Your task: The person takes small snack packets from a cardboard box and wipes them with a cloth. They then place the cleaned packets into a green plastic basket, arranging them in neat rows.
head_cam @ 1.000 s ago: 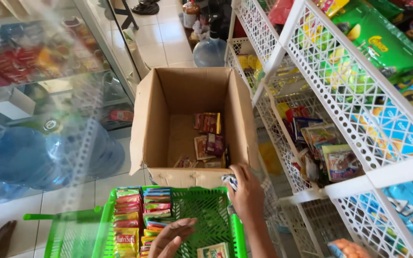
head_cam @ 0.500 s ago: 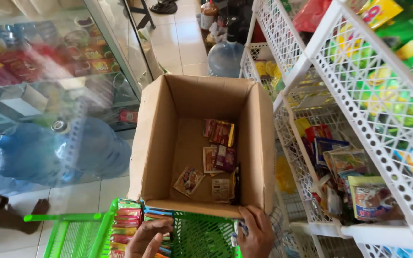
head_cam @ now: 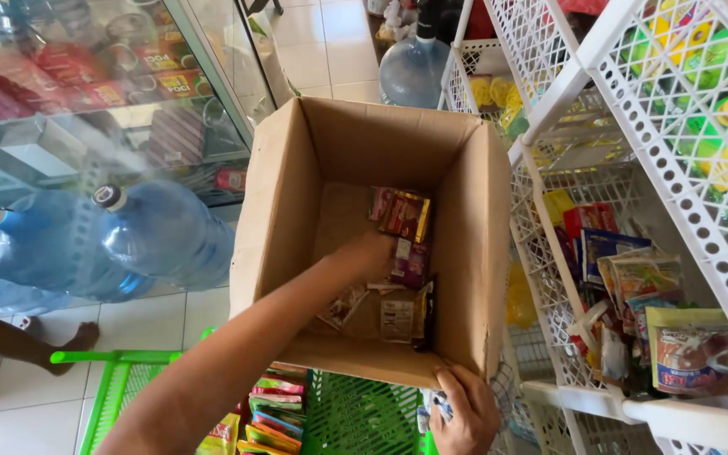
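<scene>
An open cardboard box (head_cam: pixel 275 211) stands on the floor with several small snack sachets (head_cam: pixel 404 215) on its bottom. My left hand (head_cam: pixel 370 255) reaches deep into the box, its fingers down on the sachets; whether it grips one is hidden. My right hand (head_cam: pixel 463 413) is at the box's near right corner, closed around a small blue and white packet (head_cam: pixel 441 408). A green plastic basket (head_cam: pixel 128 379) lies below the box, with a row of colourful sachets (head_cam: pixel 270 413) in it.
White lattice shelves (head_cam: pixel 676 126) full of packets rise on the right. Two large blue water bottles (head_cam: pixel 145 240) lie at the left in front of a glass display cabinet (head_cam: pixel 86 93). Another person's foot (head_cam: pixel 69 341) rests on the tiles at the lower left.
My left hand has left the green basket and gone down into the box. The view has moved closer to the box. My right hand stays at the box's near corner.
</scene>
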